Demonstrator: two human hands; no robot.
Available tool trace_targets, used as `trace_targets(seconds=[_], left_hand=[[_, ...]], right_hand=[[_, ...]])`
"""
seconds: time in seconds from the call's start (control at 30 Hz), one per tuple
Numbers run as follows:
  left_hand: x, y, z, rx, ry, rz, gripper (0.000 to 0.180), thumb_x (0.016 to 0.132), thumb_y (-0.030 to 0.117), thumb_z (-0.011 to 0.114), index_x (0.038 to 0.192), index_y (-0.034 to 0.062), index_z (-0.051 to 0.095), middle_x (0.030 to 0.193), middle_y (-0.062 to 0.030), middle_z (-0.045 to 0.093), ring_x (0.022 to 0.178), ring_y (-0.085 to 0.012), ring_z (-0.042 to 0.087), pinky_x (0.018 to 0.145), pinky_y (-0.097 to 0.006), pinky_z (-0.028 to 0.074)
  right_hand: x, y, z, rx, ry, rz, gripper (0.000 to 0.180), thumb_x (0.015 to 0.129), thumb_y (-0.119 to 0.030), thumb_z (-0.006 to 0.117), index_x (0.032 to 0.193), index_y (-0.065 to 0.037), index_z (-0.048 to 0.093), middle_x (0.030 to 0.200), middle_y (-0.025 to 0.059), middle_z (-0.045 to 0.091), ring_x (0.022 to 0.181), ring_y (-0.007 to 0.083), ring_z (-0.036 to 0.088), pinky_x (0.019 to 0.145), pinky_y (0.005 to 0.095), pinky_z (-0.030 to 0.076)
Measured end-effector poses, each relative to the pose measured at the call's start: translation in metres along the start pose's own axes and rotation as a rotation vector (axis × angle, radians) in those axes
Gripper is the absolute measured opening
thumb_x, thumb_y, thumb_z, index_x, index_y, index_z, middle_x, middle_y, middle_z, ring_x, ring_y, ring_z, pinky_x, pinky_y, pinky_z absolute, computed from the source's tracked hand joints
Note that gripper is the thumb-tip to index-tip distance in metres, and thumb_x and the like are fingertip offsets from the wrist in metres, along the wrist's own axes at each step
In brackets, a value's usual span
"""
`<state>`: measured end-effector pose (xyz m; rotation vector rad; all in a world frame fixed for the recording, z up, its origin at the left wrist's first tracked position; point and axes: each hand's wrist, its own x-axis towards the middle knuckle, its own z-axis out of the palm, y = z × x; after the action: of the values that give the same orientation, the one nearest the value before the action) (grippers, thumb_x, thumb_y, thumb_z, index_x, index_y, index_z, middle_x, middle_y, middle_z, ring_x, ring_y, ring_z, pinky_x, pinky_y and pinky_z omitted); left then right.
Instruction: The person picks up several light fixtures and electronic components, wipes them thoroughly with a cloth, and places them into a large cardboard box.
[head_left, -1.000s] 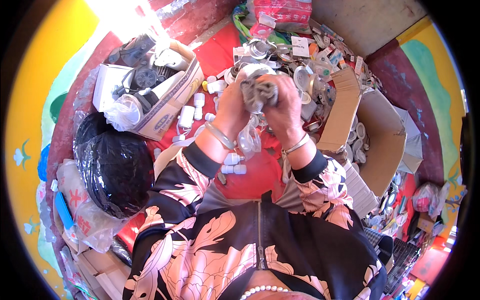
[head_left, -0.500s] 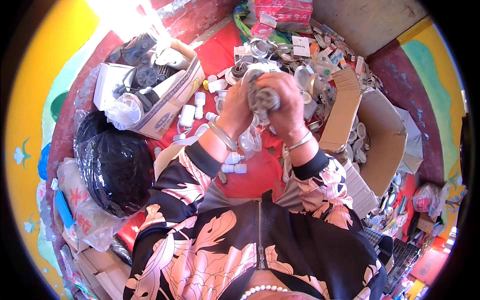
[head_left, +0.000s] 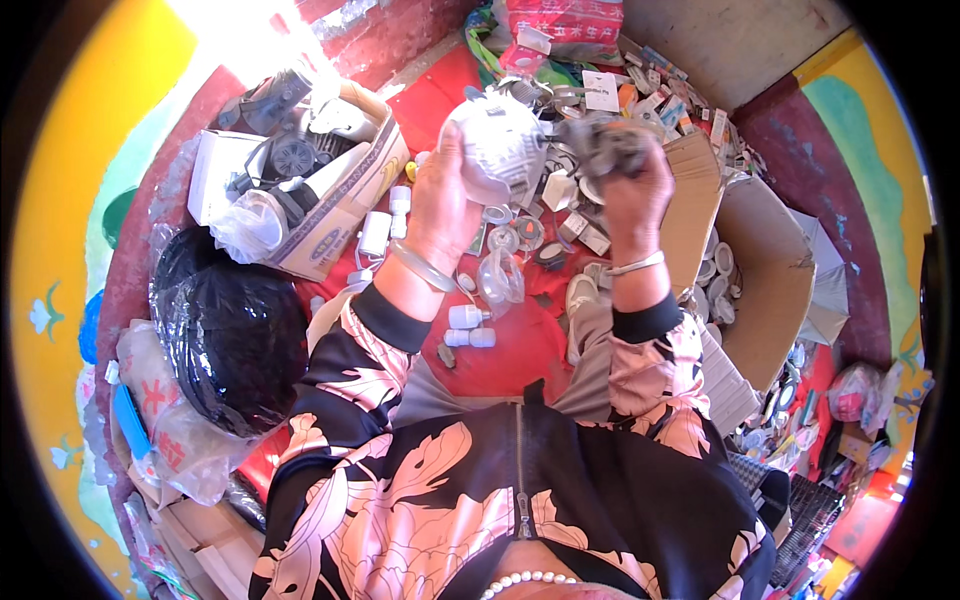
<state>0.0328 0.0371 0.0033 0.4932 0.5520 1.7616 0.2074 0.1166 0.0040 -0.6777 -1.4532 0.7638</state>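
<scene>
My left hand grips a white, round, ribbed lamp housing by its left side and holds it up over the pile. Off to the right, my raised right hand is closed round a crumpled dark grey rag, slightly smeared by motion. A gap separates the rag from the housing. Beneath the hands lie loose lamp parts, among them a clear plastic bag and white cylindrical fittings on a red cloth.
At left stands a carton filled with lamps and dark fittings, with a black plastic bag nearer me. An open cardboard box at right holds white rings. Small boxes are heaped at the back, near a red printed sack.
My hands have parted. The right has moved right with the rag, off the white lamp housing, which my left hand still holds and which now shows more fully.
</scene>
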Motion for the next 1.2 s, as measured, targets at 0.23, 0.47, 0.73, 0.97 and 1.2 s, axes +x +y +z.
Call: trace_targets(seconds=[0.23, 0.47, 0.73, 0.97, 1.2], left_hand=[[0.008, 0.004, -0.004, -0.103, 0.032, -0.025, 0.042, 0.098, 0.032, 0.034, 0.126, 0.0026, 0.043, 0.123, -0.0132, 0.052, 0.115, -0.0268, 0.050, 0.099, -0.042, 0.039], [-0.007, -0.019, 0.008, 0.058, 0.039, 0.016, 0.043, 0.098, 0.035, 0.038, 0.116, -0.0019, 0.050, 0.109, -0.0110, 0.058, 0.099, -0.0184, 0.057, 0.089, -0.033, 0.045], [-0.005, -0.021, 0.006, 0.086, 0.040, 0.000, 0.043, 0.097, 0.034, 0.038, 0.115, -0.0032, 0.051, 0.106, -0.0117, 0.059, 0.097, -0.0196, 0.059, 0.086, -0.033, 0.047], [0.004, -0.011, -0.007, 0.038, -0.004, -0.080, 0.043, 0.098, 0.033, 0.034, 0.123, -0.0015, 0.045, 0.116, -0.0138, 0.056, 0.104, -0.0240, 0.056, 0.093, -0.038, 0.044], [0.011, 0.008, -0.002, -0.175, 0.179, -0.022, 0.038, 0.099, 0.028, 0.031, 0.125, 0.0033, 0.045, 0.124, -0.0123, 0.052, 0.115, -0.0265, 0.050, 0.098, -0.043, 0.039]], right_hand=[[-0.008, -0.027, 0.013, 0.110, 0.175, -0.090, 0.034, 0.067, 0.012, 0.063, 0.098, -0.001, 0.060, 0.097, 0.0036, 0.060, 0.092, 0.0134, 0.056, 0.085, 0.0269, 0.044], [-0.025, -0.039, 0.038, -0.427, -0.219, -0.299, 0.036, 0.057, 0.007, 0.064, 0.089, -0.007, 0.061, 0.090, 0.0090, 0.062, 0.088, 0.0309, 0.058, 0.080, 0.0376, 0.045], [-0.014, -0.035, 0.026, -0.264, -0.255, -0.102, 0.035, 0.058, 0.005, 0.066, 0.089, -0.010, 0.063, 0.087, 0.0064, 0.064, 0.085, 0.0280, 0.059, 0.079, 0.0356, 0.045], [-0.026, -0.052, 0.018, 0.585, -0.666, 0.303, 0.031, 0.067, -0.003, 0.067, 0.098, -0.002, 0.062, 0.095, 0.0081, 0.065, 0.089, 0.0199, 0.062, 0.081, 0.0327, 0.048], [0.015, -0.023, -0.021, 0.714, 0.214, 0.605, 0.034, 0.089, -0.024, 0.053, 0.116, -0.003, 0.053, 0.104, 0.0085, 0.061, 0.093, 0.0217, 0.061, 0.081, 0.0357, 0.051]])
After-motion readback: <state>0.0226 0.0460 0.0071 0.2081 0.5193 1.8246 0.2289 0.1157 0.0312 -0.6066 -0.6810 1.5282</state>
